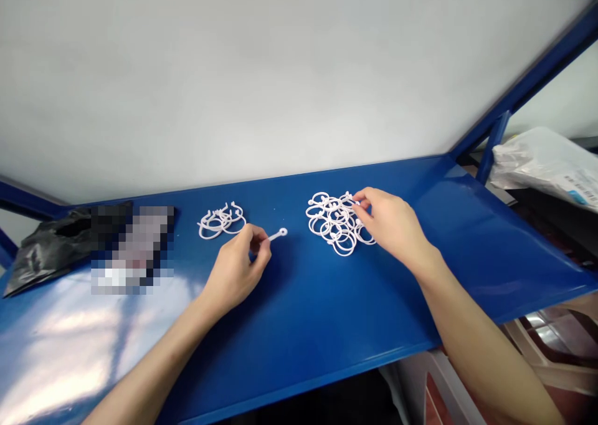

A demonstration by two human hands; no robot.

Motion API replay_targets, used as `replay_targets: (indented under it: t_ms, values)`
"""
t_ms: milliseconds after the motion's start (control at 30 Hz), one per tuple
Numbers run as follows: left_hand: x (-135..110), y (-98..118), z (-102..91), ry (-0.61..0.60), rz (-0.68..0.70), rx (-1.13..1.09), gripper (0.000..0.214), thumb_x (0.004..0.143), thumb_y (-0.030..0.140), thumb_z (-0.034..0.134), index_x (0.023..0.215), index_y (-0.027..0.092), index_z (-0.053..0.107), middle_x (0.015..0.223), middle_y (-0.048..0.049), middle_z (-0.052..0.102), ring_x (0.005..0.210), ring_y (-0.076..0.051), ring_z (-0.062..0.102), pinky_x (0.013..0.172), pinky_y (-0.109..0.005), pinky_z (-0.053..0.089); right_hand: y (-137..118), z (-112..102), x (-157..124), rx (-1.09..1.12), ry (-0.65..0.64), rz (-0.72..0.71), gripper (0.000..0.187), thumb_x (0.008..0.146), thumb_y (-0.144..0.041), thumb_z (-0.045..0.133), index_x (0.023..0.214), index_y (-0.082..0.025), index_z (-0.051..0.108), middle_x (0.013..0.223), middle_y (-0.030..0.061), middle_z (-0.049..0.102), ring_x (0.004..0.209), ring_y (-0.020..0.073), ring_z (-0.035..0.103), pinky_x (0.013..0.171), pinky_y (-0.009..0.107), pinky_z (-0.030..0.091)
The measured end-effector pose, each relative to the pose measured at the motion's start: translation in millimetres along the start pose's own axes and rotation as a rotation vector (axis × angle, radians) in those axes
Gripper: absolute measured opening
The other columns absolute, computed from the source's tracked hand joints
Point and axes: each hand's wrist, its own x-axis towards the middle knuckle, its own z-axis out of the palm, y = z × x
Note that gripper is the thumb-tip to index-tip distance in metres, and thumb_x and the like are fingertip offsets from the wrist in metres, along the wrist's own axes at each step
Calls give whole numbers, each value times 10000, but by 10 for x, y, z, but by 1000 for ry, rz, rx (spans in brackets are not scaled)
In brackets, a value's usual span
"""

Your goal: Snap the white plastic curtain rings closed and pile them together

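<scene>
My left hand [240, 266] is closed in a pinch on a small white plastic tie [279, 234] whose ring end sticks out to the right above the blue shelf [308, 313]. Just behind that hand lies a small heap of white plastic loops [221, 220]. My right hand [392, 222] rests on the right side of a larger pile of white loops [334, 222], its fingertips pinched on one loop at the pile's top edge.
A black plastic bag [51, 247] lies at the shelf's far left beside a blurred patch. A white wall rises behind. Blue frame posts [495, 138] stand at the right, with a clear plastic bag [546, 163] beyond them.
</scene>
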Motion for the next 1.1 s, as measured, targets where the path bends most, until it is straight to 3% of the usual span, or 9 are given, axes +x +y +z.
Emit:
replay_targets:
  t_ms: [167, 267, 367, 433, 567, 767, 933, 1033, 1100]
  values:
    - [-59, 116, 72, -108, -185, -675, 253, 1001, 455, 507, 970, 205, 520, 793, 7, 640, 725, -146, 668, 738, -313, 557, -425, 285, -272, 390, 13, -346, 172, 984, -323, 598, 1096, -201, 645, 1053, 58, 724, 847, 172, 690, 752, 321, 556]
    - [-100, 186, 119, -187, -228, -949, 243, 1004, 438, 529, 1032, 198, 559, 821, 0, 644, 744, -147, 683, 769, -332, 585, -590, 456, -429, 516, -47, -374, 165, 978, -323, 608, 1080, -193, 617, 1012, 57, 721, 843, 173, 693, 731, 318, 574]
    - [-122, 254, 133, -251, -230, -1020, 233, 991, 420, 567, 1016, 191, 599, 858, -9, 655, 780, -141, 687, 798, -324, 599, -634, 564, -507, 659, -79, -348, 115, 980, -313, 604, 982, -199, 593, 895, 28, 719, 785, 153, 701, 697, 289, 582]
    - [-127, 276, 127, -262, -218, -973, 253, 982, 438, 577, 1007, 188, 611, 893, -20, 678, 804, -145, 697, 819, -325, 603, -631, 605, -521, 728, -40, -349, 98, 990, -282, 585, 1044, -200, 581, 856, 13, 721, 751, 138, 706, 676, 268, 586]
    - [-139, 238, 108, -191, -152, -762, 298, 991, 475, 545, 1064, 195, 614, 910, -35, 729, 818, -156, 711, 827, -320, 594, -637, 645, -516, 696, 75, -449, 240, 1000, -184, 538, 1238, -213, 564, 928, 26, 751, 811, 143, 728, 727, 283, 609]
    - [-182, 182, 104, -173, -9, -503, 240, 1019, 403, 500, 945, 209, 622, 902, -35, 759, 828, -155, 714, 785, -272, 563, -630, 631, -528, 627, 108, -587, 186, 1021, -147, 503, 1133, -190, 645, 941, 41, 760, 812, 143, 719, 755, 295, 607]
    - [-196, 192, 90, -196, 105, -330, 222, 1029, 359, 459, 908, 224, 588, 872, -12, 755, 747, -140, 704, 684, -228, 524, -619, 603, -556, 472, 94, -705, 225, 1029, -132, 455, 1158, -153, 638, 836, 41, 731, 706, 153, 675, 627, 292, 566]
    - [-123, 132, 37, -168, 183, -194, 243, 1037, 366, 439, 944, 226, 614, 885, -12, 743, 749, -137, 684, 692, -227, 513, -613, 562, -499, 391, 182, -687, 202, 1020, -134, 481, 1145, -150, 639, 864, 42, 739, 723, 150, 677, 642, 282, 564]
    - [-33, 27, -11, -61, 235, -29, 269, 1037, 383, 438, 1003, 226, 654, 938, -39, 737, 835, -171, 682, 777, -269, 521, -550, 491, -405, 323, 258, -625, 171, 1016, -146, 500, 1078, -150, 659, 901, 56, 738, 804, 164, 692, 723, 295, 574]
